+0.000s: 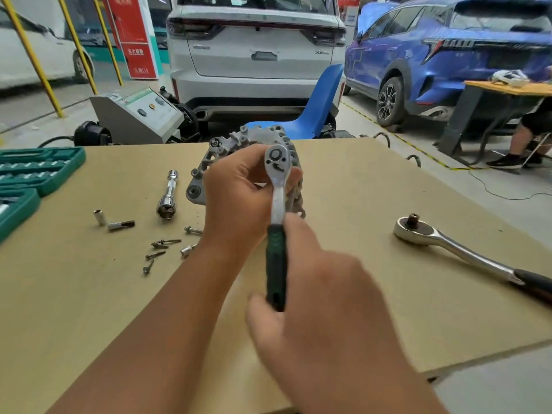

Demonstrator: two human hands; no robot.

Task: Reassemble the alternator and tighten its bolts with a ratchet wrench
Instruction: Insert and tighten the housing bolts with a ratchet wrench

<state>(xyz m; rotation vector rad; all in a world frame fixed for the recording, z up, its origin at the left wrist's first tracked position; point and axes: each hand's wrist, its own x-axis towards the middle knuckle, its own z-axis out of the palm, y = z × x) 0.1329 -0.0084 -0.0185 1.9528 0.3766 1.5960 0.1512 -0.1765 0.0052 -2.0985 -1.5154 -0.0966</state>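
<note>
Tan board tabletop [358, 186] in a car workshop, grey concrete floor around it. Behind the far edge: blue plastic chair [316, 112], grey machine on wheels [137, 115], white car [257, 46], blue car [448, 55]. A second table [507, 88] far right with a seated person's legs beside it.

Alternator [236, 147] stands near the far edge, mid-table, mostly hidden by the hands. Left hand [239, 201] curls around the alternator body, thumb up by the head of the small ratchet wrench [276, 186]. Right hand [322, 297], blurred, grips the wrench's green handle, fingers wrapped round it; the wrench head sits over the alternator top.

Left of the alternator: long chrome socket [168, 195], two small sockets [115, 221], loose bolts [162, 249] scattered near the left forearm. Green socket case [35, 168] open at the left edge. Large ratchet [457, 249] lies on the right side, handle running off toward the right edge. Bare board between alternator and large ratchet, and along the near edge right of the arms.
</note>
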